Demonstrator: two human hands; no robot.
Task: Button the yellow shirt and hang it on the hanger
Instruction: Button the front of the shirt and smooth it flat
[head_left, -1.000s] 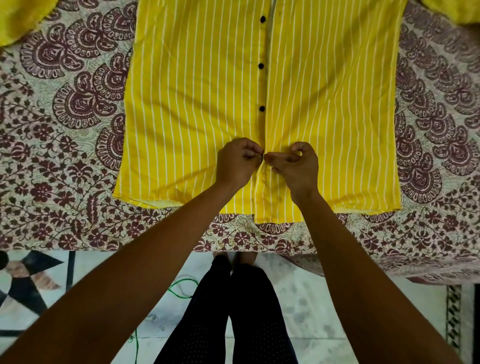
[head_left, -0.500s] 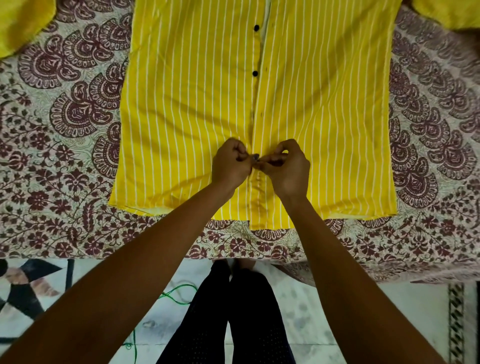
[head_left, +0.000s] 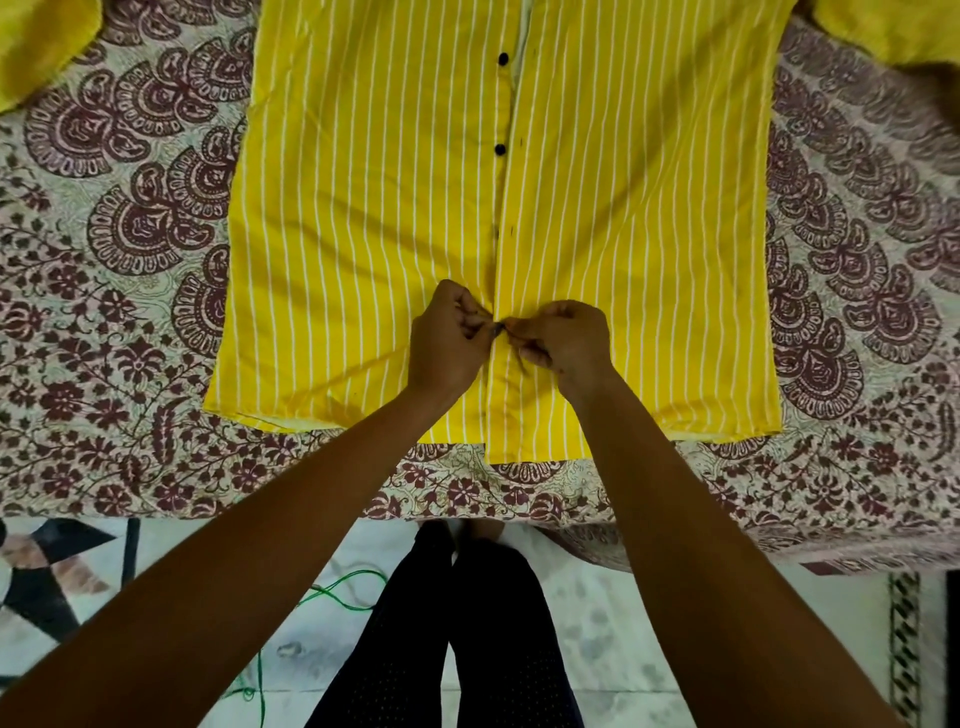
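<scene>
The yellow shirt (head_left: 363, 208) with thin white stripes lies flat, front up, on the patterned bedspread (head_left: 104, 260). Two black buttons (head_left: 500, 149) show on the placket higher up, where the front is still apart. My left hand (head_left: 449, 340) and my right hand (head_left: 563, 338) meet at the placket near the hem. Both pinch the two front edges together around a small dark button between the fingertips. No hanger is in view.
The bed's front edge runs across the frame below the shirt hem. Under it are my dark-trousered legs (head_left: 467, 623) on a patterned tile floor, with a green cord (head_left: 332, 592) lying to the left. Yellow sleeves reach the top corners.
The view has shifted so the shirt sits lower in frame. My hands stay at the lowest button, fingers working closer together; the third button up is now covered by the overlapping edge.
</scene>
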